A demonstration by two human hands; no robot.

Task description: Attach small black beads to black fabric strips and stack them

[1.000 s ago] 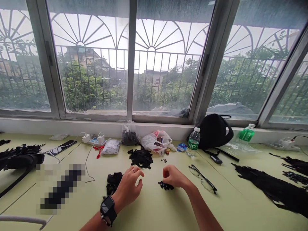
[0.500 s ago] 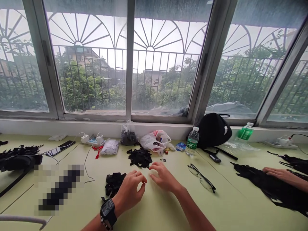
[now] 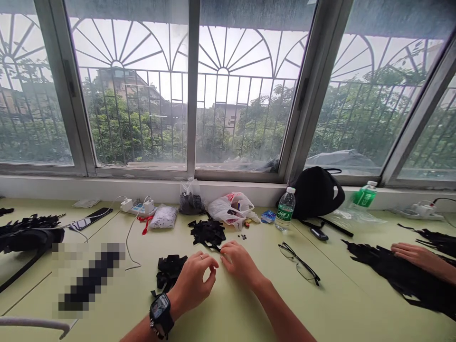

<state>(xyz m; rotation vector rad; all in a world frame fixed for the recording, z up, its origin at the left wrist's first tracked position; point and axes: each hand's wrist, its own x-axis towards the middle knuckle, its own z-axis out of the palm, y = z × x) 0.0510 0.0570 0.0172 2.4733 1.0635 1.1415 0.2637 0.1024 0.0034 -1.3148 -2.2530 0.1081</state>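
Observation:
My right hand (image 3: 241, 264) is closed, its thumb and fingers pinching the end of a black fabric strip (image 3: 213, 247). That strip lies at the near edge of a pile of black strips (image 3: 207, 231). My left hand (image 3: 194, 279), with a ring and a wristwatch (image 3: 160, 306), curls beside it, thumb and forefinger together. Whether anything small is between those fingertips cannot be made out. A second heap of black strips (image 3: 170, 270) lies just left of my left hand. Several tiny dark pieces (image 3: 242, 236) sit beyond my right hand.
Eyeglasses (image 3: 299, 263) lie to the right, with a water bottle (image 3: 285, 210) and a black bag (image 3: 317, 194) behind. Plastic bags (image 3: 231, 209) line the window side. A white cable (image 3: 127, 247) runs on the left. Another person's hand (image 3: 409, 254) rests on black material at far right.
My right hand has closed from spread fingers into a pinch on a black strip, which now extends from the pile. My left hand has barely moved.

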